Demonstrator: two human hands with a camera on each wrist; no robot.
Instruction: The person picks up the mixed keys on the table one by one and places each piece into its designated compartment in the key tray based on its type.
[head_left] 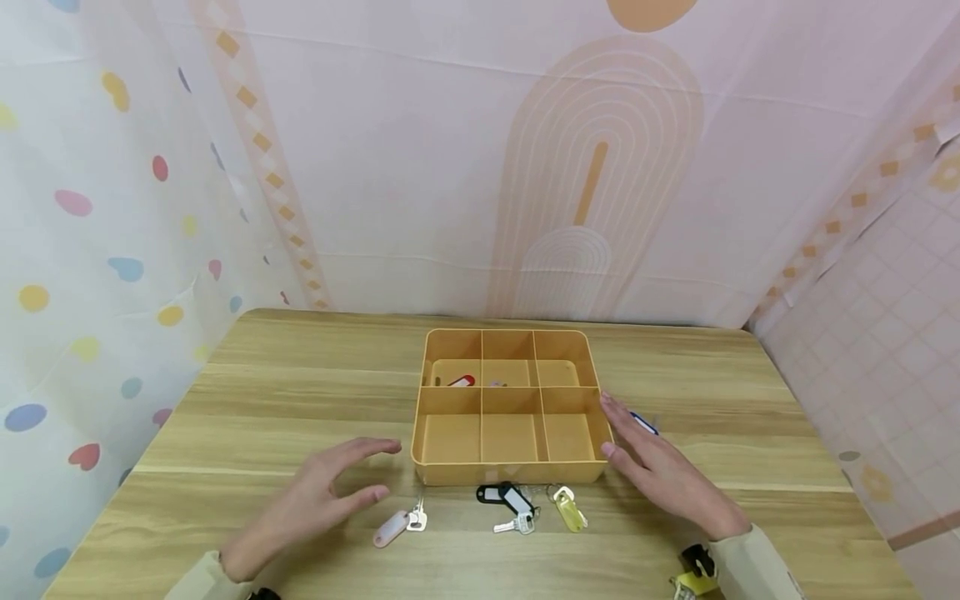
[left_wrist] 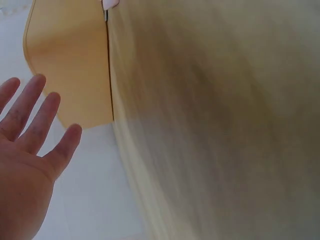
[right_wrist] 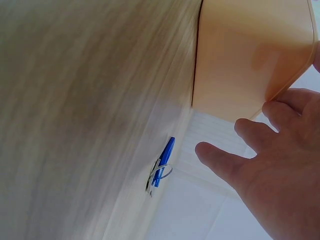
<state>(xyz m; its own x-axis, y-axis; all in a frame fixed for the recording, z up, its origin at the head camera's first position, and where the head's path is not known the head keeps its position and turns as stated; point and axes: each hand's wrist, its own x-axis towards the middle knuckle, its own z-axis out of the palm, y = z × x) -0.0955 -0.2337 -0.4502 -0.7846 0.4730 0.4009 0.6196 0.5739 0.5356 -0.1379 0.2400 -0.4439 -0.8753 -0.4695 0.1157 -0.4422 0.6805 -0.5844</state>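
An orange organizer box [head_left: 510, 474] with several compartments stands on the table between both hands. My left hand [head_left: 318, 498] hovers off its left side, fingers apart and nothing held; the left wrist view shows that hand [left_wrist: 30, 145] with spread fingers. At the box's right rim are the fingertips of my right hand [head_left: 667, 475], fingers extended. In the right wrist view the right hand [right_wrist: 285, 155] overlaps the box's edge [right_wrist: 235, 60]. A red-rimmed key tag [head_left: 462, 381] lies in the back left compartment, and a small pale piece [head_left: 496, 384] in the back middle one.
In front of the box lie a pink key tag [head_left: 391, 530] with keys, black key tags [head_left: 517, 501] and a yellow key tag [head_left: 572, 512]. A blue key tag [head_left: 644, 423] is behind the right hand. Another yellow tag [head_left: 697, 582] lies by the right wrist. Patterned cloth [head_left: 420, 167] borders the table.
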